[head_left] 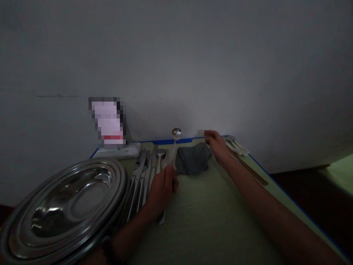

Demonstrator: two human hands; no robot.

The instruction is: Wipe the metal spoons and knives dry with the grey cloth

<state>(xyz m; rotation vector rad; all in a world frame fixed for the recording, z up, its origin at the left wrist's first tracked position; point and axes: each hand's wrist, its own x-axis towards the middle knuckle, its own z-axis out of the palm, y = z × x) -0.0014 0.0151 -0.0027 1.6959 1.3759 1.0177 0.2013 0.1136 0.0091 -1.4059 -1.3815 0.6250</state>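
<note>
My left hand is closed round the handle of a metal spoon, whose bowl points up and away from me. Beside it, on the green tabletop, lies a folded grey cloth. My right hand is at the cloth's right edge, fingers apart and reaching left, holding nothing that I can see. Whether it touches the cloth I cannot tell. Left of my left hand, several metal knives and another spoon lie in a row, partly hidden by the hand.
Nested metal dishes fill the left side. A blurred-out screen stands at the back left on a pale base. Wooden chopsticks and white-handled cutlery lie at the right. A grey wall rises behind the table.
</note>
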